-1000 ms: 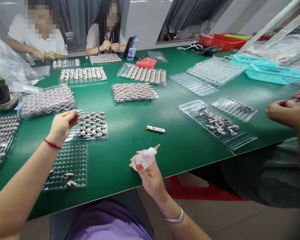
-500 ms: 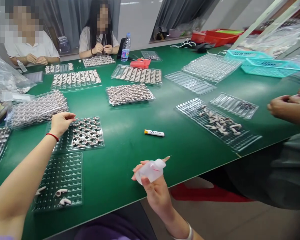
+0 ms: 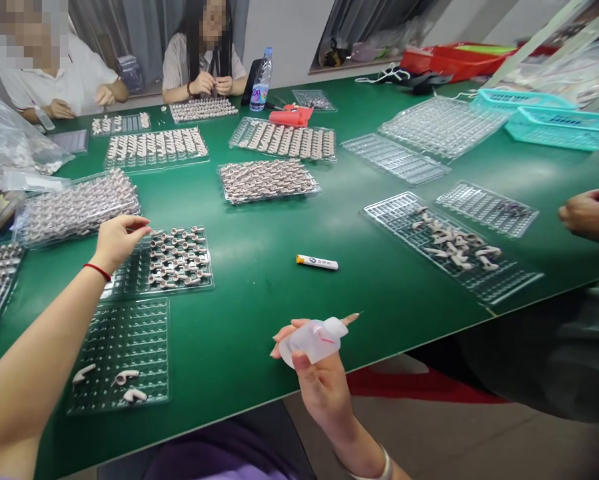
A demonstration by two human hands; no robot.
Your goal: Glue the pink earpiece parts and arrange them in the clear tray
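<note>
My left hand [image 3: 120, 241] reaches over a clear plastic tray [image 3: 209, 283] with rows of pale earbud shells [image 3: 176, 260]. Its thumb and forefinger come together in a pinch at the left edge of those rows; whatever is between the tips is too small to make out. In my right hand [image 3: 324, 387] lies a translucent squeeze bottle [image 3: 306, 343], tilted, its white cap and thin nozzle pointing right over the table's front part. Nearer to me, another tray [image 3: 124, 340] carries three loose earbud shells [image 3: 127, 378].
A white lighter [image 3: 318, 262] lies mid-table. Filled trays [image 3: 269, 181] stand farther back, and a tray with loose shells [image 3: 399, 207] is at the right. Two co-workers sit opposite; another person's hand [image 3: 592, 217] is at the right edge. Turquoise baskets [image 3: 562, 130] stand behind.
My view has shifted slightly, so most of the table appears farther right. My left hand has drawn back a little from the shell rows. My right hand still holds the bottle.
</note>
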